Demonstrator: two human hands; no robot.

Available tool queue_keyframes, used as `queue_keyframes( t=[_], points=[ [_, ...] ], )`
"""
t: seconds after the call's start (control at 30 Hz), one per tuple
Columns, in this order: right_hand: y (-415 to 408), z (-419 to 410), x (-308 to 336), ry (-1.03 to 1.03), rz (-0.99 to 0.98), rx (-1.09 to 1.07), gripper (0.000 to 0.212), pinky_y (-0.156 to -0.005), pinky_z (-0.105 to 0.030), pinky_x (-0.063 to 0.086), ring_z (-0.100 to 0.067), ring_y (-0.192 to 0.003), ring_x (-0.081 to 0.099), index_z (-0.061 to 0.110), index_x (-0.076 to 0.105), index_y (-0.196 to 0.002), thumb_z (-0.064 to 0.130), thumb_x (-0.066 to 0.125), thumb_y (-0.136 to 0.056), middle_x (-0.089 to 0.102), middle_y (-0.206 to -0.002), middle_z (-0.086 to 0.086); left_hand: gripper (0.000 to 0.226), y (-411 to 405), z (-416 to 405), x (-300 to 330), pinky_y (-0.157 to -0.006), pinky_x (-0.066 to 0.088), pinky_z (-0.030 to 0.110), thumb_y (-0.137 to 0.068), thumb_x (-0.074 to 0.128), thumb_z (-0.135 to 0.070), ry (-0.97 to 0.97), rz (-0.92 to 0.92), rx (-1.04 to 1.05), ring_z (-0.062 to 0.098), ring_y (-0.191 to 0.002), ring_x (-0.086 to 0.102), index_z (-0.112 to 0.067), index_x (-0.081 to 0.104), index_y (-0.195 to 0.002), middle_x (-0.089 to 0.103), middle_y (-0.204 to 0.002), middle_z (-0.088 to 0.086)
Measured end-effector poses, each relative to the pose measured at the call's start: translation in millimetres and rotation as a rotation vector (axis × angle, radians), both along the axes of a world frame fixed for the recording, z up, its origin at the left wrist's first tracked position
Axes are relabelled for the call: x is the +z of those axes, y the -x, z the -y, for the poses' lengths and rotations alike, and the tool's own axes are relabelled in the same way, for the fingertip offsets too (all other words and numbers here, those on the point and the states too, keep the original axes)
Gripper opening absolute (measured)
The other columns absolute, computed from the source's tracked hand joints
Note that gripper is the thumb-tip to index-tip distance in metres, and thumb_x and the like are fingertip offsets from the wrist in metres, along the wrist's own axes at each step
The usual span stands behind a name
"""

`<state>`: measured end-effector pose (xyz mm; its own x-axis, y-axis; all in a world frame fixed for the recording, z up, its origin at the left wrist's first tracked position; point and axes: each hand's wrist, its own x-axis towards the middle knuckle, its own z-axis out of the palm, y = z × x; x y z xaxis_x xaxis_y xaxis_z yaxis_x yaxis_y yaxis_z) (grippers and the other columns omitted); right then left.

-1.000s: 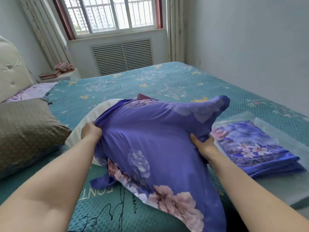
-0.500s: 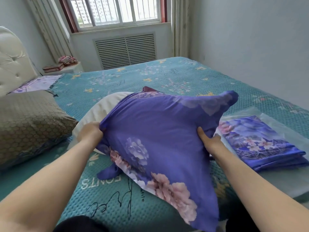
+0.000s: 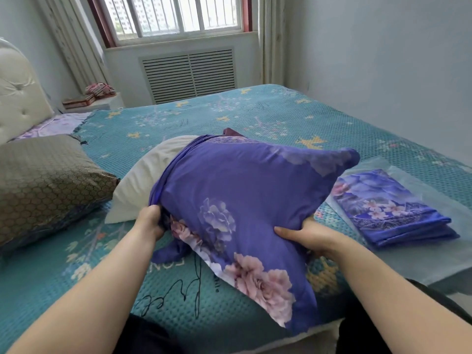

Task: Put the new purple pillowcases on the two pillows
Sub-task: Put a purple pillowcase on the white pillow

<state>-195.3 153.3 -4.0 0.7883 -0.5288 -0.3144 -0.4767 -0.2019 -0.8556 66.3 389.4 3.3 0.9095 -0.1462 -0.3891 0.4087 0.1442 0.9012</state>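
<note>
Roughly two-thirds of the white pillow [image 3: 143, 180] sits inside the purple pillowcase [image 3: 245, 200] in the head view; its long axis runs leftward, bare end jutting from the case mouth toward the brown pillow [image 3: 46, 180]. Left hand [image 3: 149, 221] bunches the mouth hem, fingers curled round cloth. Right hand [image 3: 306, 233] clasps the covered end, nearer the folded pillowcase [image 3: 390, 208]. Next pull, likely: hem leftward along that axis.

Teal bedspread [image 3: 255, 118] fills the frame; radiator grille [image 3: 189, 75] at 12 o'clock under window [image 3: 176, 15] (barred); headboard [image 3: 18, 93] at 9.
</note>
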Motion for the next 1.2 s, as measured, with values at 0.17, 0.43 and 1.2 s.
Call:
queue_keyframes(
  t=[0.17,0.43,1.2],
  points=[
    [-15.8,-4.5,-30.3,-0.043,0.142,-0.291,0.076,-0.100,-0.035,0.043,-0.026,-0.120,0.050,-0.006,0.030,-0.137,0.010,0.068,-0.073,0.047,-0.136,-0.014,0.029,21.6,36.6,51.1,-0.043,0.047,0.020,-0.089,0.041,0.011,0.191,0.351,0.045,0.008,-0.044,0.055,-0.012,0.055,-0.079,0.059,-0.067,0.004],
    [-19.5,-6.9,-16.3,-0.204,0.415,-0.435,0.059,-0.070,-0.026,0.053,-0.013,-0.080,0.067,-0.001,0.054,-0.118,0.013,0.064,-0.061,0.063,-0.116,-0.020,0.019,71.6,23.8,128.4,-0.057,0.035,0.022,-0.082,0.057,-0.010,-0.102,0.917,-0.113,0.009,-0.061,0.039,-0.025,0.047,-0.077,0.043,-0.067,-0.005],
    [-10.1,20.3,-20.2,-0.231,-0.006,-0.335,0.085,-0.102,-0.044,0.043,-0.034,-0.117,0.056,0.001,0.050,-0.133,0.070,0.026,-0.089,0.055,-0.132,-0.020,0.019,87.6,-69.5,-18.1,-0.088,0.051,0.052,-0.093,0.056,-0.027,-0.416,0.264,-0.102,0.034,-0.095,0.063,-0.010,0.061,-0.085,0.066,-0.105,0.024]
  ],
)
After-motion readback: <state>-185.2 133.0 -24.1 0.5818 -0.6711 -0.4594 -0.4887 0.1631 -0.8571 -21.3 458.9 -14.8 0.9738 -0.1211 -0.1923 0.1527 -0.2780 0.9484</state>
